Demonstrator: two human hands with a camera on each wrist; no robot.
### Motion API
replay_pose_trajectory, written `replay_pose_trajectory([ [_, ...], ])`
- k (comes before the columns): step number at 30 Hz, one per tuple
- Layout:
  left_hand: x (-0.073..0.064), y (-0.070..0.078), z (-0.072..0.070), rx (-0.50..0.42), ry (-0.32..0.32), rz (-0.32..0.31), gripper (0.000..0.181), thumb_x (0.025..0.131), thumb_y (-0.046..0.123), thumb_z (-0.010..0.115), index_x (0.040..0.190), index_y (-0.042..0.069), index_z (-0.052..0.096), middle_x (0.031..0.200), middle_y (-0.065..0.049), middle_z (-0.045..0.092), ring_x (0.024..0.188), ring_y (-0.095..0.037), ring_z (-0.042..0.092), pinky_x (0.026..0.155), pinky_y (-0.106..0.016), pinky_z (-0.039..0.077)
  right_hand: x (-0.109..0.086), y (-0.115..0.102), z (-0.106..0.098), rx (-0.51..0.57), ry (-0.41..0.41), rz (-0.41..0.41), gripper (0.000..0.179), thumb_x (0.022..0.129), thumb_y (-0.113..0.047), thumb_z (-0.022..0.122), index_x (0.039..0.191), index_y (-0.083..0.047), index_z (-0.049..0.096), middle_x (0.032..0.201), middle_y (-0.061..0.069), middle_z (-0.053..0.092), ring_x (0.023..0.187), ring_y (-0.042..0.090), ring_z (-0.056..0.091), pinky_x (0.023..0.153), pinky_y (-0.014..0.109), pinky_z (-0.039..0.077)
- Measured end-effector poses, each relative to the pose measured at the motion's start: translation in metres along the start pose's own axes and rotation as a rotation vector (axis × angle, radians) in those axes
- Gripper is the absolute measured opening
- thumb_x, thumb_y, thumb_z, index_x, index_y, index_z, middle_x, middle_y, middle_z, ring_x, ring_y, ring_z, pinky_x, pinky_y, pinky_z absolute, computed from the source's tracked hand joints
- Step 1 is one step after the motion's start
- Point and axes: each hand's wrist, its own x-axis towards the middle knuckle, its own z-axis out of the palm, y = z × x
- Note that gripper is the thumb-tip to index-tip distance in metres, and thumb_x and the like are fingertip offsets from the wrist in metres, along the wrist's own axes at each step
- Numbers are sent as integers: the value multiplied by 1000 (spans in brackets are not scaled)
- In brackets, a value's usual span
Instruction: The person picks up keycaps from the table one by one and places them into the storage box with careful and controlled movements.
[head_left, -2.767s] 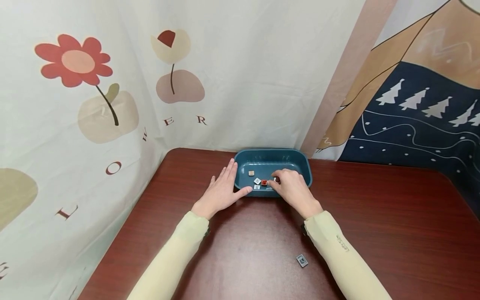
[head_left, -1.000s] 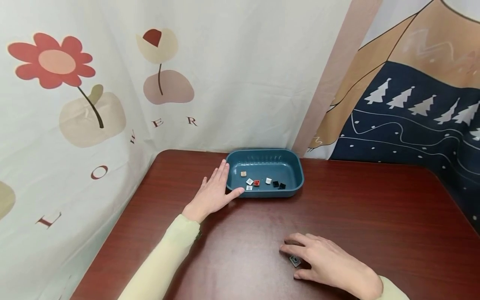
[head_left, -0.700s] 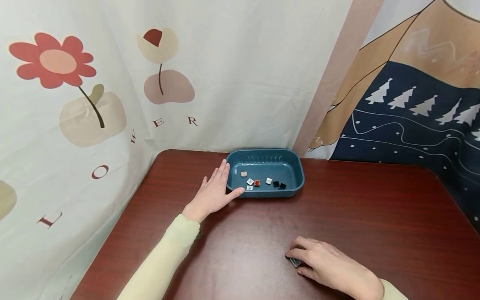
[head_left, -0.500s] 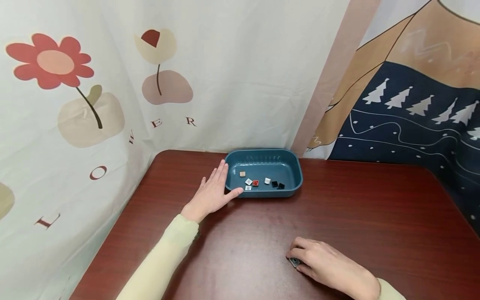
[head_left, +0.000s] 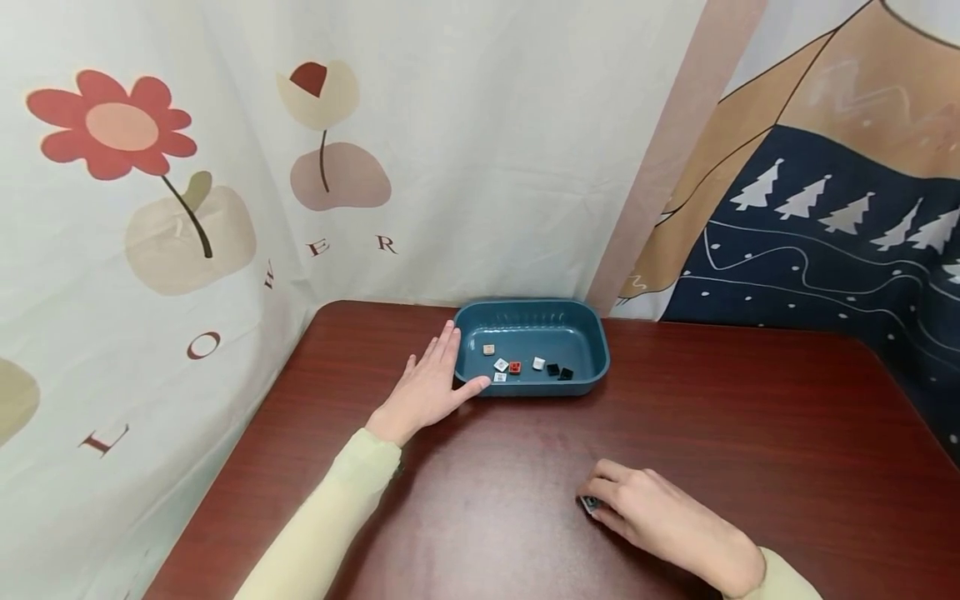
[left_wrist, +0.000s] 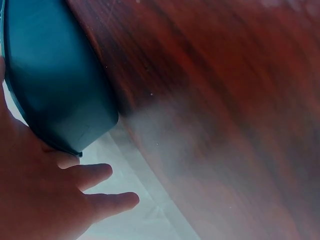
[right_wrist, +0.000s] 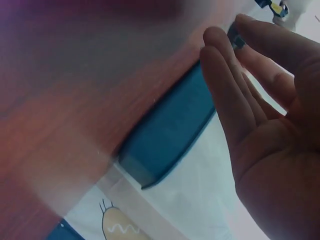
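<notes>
My left hand (head_left: pixel 422 390) lies with straight fingers along the left end of a blue tray (head_left: pixel 604 350), its thumb over the near rim. In the left wrist view the fingers show beside the tray's end. My right hand (head_left: pixel 654 510) pinches a small grey square piece (head_left: pixel 590 503) between thumb and fingertips, partly covered by the fingers. The right wrist view shows the dark piece (right_wrist: pixel 236 38) between the fingertips, overlapping the tray's far end. Inside the tray lie small square pieces: a tan one (head_left: pixel 489 350), a red one (head_left: pixel 515 367), several white (head_left: pixel 538 364) and black (head_left: pixel 552 370).
The dark red-brown table (head_left: pixel 750 417) carries the tray at its back edge. Behind it hangs a white curtain (head_left: pixel 487 167) with flower prints. A navy and tan printed cloth (head_left: pixel 825 208) hangs at the right.
My right hand left the tray and came down to the grey piece on the table. Its fingers closed on the piece and have since moved slightly up the view. The left hand stayed at the tray.
</notes>
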Motion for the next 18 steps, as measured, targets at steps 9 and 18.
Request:
replay_pose_trajectory([
  [9,-1,0,0,-10,10,4,112,92,84,41,167,11,4,174,-3,-3,157,-36,17,119,-67,20,10,3,-15,-58,212,-27,29,87,-10,84,115,-15,77,105,-9,65,85,1,66,75,18,56],
  [18,-1,-2,2,-20,12,10,110,93,82,43,167,10,5,174,-3,-3,157,-36,17,119,-67,20,29,7,-29,-111,329,18,35,82,-8,88,116,-13,77,109,-6,67,86,3,67,74,19,57],
])
